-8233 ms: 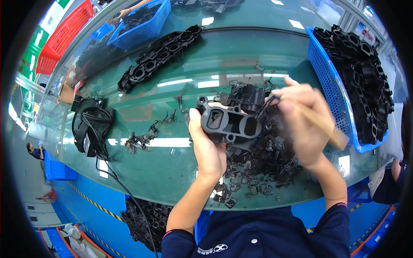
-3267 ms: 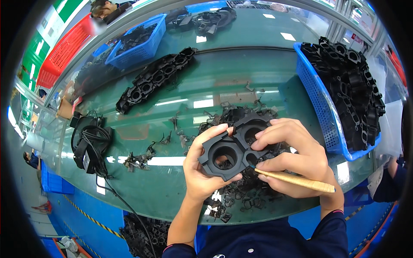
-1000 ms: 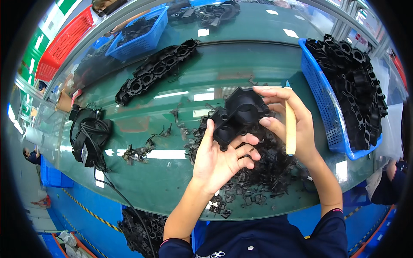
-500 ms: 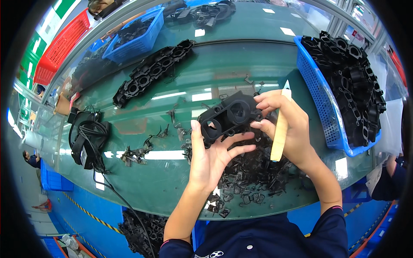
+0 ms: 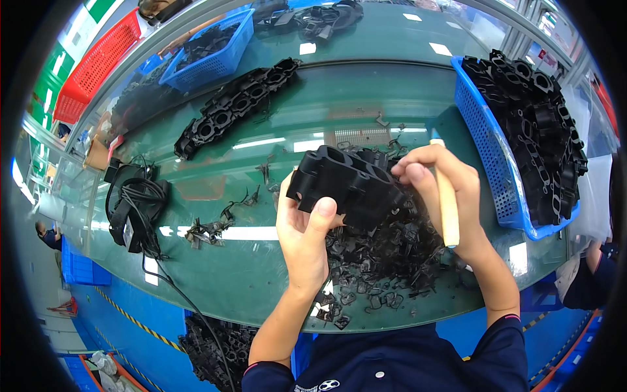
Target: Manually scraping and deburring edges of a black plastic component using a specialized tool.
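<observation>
Two bare hands meet over a green worktable (image 5: 274, 287), holding one black moulded plastic part (image 5: 349, 186) with a row of round openings just above a heap of black trimmings (image 5: 385, 261). Left hand (image 5: 304, 238): fingers closed around the lower left end of the part, thumb pressed flat on its near face. Right hand (image 5: 441, 189): fingertips resting on the part's right end, with a wooden-handled tool (image 5: 446, 196) clamped upright in the same fist; its working tip is hidden from view. Far right: a blue basket (image 5: 486, 144) piled with similar black parts. Upper left: a row of like parts (image 5: 235, 108) laid along the table, and beyond it a second blue basket (image 5: 209, 55) and a red basket (image 5: 95, 65). Left edge: a black bundle of straps and cable (image 5: 134, 209), with small scraps (image 5: 206, 228) lying between it and the hands.
</observation>
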Action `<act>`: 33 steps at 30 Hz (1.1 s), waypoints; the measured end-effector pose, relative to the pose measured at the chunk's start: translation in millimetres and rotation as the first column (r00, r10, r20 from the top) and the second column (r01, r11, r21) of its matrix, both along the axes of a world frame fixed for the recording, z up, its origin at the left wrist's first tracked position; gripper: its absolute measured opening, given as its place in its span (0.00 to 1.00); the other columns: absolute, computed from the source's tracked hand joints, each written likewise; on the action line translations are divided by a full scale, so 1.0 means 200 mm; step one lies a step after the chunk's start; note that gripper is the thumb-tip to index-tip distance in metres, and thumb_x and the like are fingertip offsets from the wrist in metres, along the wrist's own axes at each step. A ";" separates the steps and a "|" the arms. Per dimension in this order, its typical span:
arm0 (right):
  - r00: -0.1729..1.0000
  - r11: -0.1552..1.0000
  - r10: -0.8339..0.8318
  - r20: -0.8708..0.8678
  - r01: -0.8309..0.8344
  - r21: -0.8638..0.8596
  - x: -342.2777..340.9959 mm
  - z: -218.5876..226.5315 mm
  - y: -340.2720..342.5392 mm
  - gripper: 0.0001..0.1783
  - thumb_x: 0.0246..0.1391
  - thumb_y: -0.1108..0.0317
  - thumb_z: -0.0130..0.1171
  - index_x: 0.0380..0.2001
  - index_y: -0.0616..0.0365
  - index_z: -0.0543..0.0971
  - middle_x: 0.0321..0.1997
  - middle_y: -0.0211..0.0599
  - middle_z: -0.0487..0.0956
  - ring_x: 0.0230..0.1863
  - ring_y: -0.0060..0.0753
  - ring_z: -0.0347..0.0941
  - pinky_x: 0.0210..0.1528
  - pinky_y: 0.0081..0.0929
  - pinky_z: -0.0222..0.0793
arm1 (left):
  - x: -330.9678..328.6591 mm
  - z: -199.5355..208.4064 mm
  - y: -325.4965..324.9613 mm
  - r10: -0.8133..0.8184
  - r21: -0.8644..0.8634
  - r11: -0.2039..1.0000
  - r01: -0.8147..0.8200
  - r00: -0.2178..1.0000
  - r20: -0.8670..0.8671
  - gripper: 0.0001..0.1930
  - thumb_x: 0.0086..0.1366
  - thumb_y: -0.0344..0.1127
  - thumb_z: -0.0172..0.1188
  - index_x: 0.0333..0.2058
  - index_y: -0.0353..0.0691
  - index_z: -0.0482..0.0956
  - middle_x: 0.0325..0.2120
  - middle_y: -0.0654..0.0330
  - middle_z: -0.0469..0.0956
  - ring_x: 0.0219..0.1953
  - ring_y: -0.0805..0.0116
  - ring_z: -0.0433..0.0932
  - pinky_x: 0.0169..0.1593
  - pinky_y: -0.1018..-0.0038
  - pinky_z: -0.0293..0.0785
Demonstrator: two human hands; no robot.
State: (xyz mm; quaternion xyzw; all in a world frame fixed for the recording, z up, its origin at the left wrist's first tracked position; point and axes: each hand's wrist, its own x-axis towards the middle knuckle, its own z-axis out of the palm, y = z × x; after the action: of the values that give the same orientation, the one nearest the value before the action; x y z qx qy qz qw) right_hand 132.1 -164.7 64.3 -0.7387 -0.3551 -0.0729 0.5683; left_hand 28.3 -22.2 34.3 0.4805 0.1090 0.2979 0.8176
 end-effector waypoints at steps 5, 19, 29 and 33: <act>0.971 0.990 0.143 0.193 -0.139 -0.038 -0.02 0.01 0.00 0.14 0.42 0.76 0.64 0.36 0.61 0.78 0.36 0.42 0.80 0.37 0.38 0.76 0.39 0.27 0.70 | 0.00 0.02 -0.02 -0.032 0.041 0.999 0.032 0.999 0.007 0.29 0.54 0.38 0.65 0.51 0.36 0.62 0.42 0.57 0.70 0.41 0.71 0.75 0.37 0.76 0.79; 0.998 0.981 0.048 0.038 -0.054 0.184 -0.01 -0.01 0.00 0.02 0.51 0.80 0.55 0.28 0.66 0.73 0.28 0.37 0.77 0.31 0.22 0.73 0.35 0.19 0.68 | 0.00 -0.01 -0.02 -0.084 0.011 0.996 0.085 0.996 -0.014 0.29 0.54 0.47 0.66 0.45 0.35 0.63 0.36 0.56 0.72 0.33 0.72 0.77 0.31 0.76 0.80; 0.882 0.992 0.057 0.468 0.003 -0.127 -0.06 0.05 -0.02 0.12 0.35 0.71 0.68 0.23 0.56 0.74 0.21 0.31 0.71 0.22 0.33 0.64 0.28 0.28 0.54 | 0.00 0.00 -0.03 -0.110 0.044 0.993 0.108 0.993 0.041 0.29 0.52 0.38 0.68 0.44 0.33 0.60 0.35 0.52 0.72 0.30 0.69 0.78 0.29 0.75 0.81; 0.857 0.975 0.104 0.505 0.011 -0.221 -0.07 0.05 -0.02 0.12 0.35 0.72 0.68 0.23 0.56 0.73 0.20 0.31 0.69 0.22 0.34 0.64 0.28 0.30 0.55 | 0.01 -0.02 -0.02 -0.127 0.086 0.989 0.121 0.989 0.072 0.28 0.52 0.35 0.68 0.44 0.33 0.59 0.35 0.52 0.72 0.30 0.68 0.78 0.29 0.75 0.80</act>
State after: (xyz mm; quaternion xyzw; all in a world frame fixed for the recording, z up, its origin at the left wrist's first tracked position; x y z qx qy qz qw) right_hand 117.3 -168.9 75.0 -0.7408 -0.5173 -0.2142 0.3710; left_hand 29.6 -27.1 30.5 0.5074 0.0351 0.2689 0.8180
